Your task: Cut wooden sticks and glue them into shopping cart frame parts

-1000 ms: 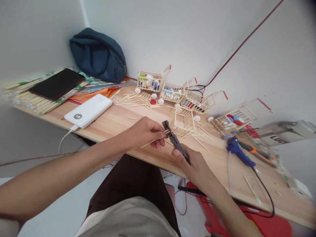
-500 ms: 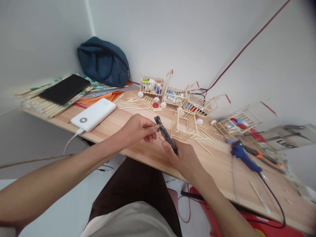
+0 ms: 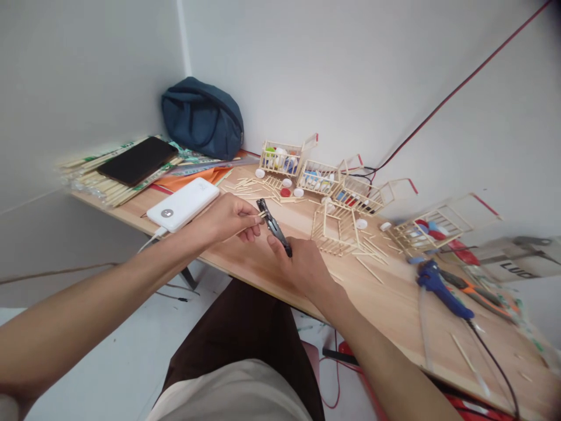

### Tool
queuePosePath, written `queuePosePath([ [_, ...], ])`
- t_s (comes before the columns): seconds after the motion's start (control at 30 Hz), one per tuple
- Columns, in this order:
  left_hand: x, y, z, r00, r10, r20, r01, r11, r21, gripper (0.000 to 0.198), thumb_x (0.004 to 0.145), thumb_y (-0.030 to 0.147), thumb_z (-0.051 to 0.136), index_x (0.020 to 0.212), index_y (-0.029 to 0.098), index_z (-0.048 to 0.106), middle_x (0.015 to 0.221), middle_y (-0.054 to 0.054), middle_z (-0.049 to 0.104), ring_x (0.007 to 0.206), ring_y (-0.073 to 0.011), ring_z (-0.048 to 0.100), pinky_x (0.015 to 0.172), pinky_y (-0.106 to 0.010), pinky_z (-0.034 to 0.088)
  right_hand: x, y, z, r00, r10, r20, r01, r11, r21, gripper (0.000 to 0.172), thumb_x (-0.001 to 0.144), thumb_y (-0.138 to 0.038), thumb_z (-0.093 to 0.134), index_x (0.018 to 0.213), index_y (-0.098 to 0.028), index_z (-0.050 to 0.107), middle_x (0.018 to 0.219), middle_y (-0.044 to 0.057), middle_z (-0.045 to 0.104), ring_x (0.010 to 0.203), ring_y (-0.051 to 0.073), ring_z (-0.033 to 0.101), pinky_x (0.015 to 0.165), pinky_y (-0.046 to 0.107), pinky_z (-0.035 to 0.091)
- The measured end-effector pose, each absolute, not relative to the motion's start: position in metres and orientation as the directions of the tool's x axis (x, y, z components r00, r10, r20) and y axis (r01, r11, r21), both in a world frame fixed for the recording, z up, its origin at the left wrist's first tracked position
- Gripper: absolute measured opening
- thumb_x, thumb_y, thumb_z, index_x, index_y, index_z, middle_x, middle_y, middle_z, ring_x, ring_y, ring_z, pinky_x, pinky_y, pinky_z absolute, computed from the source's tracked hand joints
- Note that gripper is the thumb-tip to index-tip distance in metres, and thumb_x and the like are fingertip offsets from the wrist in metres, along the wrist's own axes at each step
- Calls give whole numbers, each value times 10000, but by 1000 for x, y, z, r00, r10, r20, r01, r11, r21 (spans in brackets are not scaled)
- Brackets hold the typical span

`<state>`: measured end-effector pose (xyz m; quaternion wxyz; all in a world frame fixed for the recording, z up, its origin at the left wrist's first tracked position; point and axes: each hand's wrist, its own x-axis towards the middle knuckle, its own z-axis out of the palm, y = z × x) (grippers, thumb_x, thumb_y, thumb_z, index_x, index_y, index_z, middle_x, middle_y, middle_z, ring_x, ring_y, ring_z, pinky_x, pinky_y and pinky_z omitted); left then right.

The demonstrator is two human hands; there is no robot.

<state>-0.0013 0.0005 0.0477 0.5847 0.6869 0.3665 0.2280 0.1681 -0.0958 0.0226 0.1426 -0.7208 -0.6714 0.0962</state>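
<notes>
My left hand [image 3: 236, 217] pinches short thin wooden sticks [image 3: 262, 214] between thumb and fingers. Their ends meet the jaws of the black pliers [image 3: 275, 228], around whose handles my right hand [image 3: 304, 264] is closed. The pliers slant up and left above the table's front part. Just right of them stands an open cart frame [image 3: 335, 245] made of sticks. Loose cut sticks [image 3: 370, 269] lie beside that frame, with more [image 3: 245, 186] behind my left hand.
Along the wall stand several stick carts [image 3: 280, 158] filled with coloured caps. A blue glue gun [image 3: 445, 290] and orange-handled pliers [image 3: 486, 299] lie right. At left are a white power bank [image 3: 184, 204], a black phone [image 3: 138, 161], bundled sticks [image 3: 87, 172] and a blue bag [image 3: 204, 120].
The camera view has shifted, so the table contents appear further right. Both hands, with the sticks and pliers, have moved left toward the power bank, keeping the same grip.
</notes>
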Motion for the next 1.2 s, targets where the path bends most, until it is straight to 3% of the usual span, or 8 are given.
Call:
queuePosePath([
  [0.47,-11,3,28,632,768,-106,193,-23,981,229,794,299,654,660,113,649,597,-34,658,514,-97,598,527,-201,497,162,-95,13,56,996,64,981,-43,-190,615,950,-601,293,770,-146,666,722,143,699,653,215,635,564,292,303],
  [0.7,-14,1,29,651,754,-83,184,-50,982,247,777,324,660,641,118,645,599,-23,648,491,-81,570,500,-183,470,162,-97,14,65,996,59,978,-52,-203,607,945,-607,294,785,-155,667,743,136,706,666,219,635,557,290,296],
  [0.93,-14,-3,40,652,753,-90,170,-30,985,252,756,322,682,616,118,634,563,-19,626,485,-87,558,497,-192,468,164,-96,21,57,997,58,953,-37,-301,598,909,-652,332,706,-175,630,634,70,656,556,163,545,520,272,244],
  [1.2,-12,2,36,646,751,-136,153,48,987,240,747,302,693,614,112,630,571,-22,640,476,-68,552,483,-164,453,167,-89,9,76,995,68,947,-51,-317,614,918,-632,321,719,-149,645,660,110,660,588,183,571,554,280,293],
])
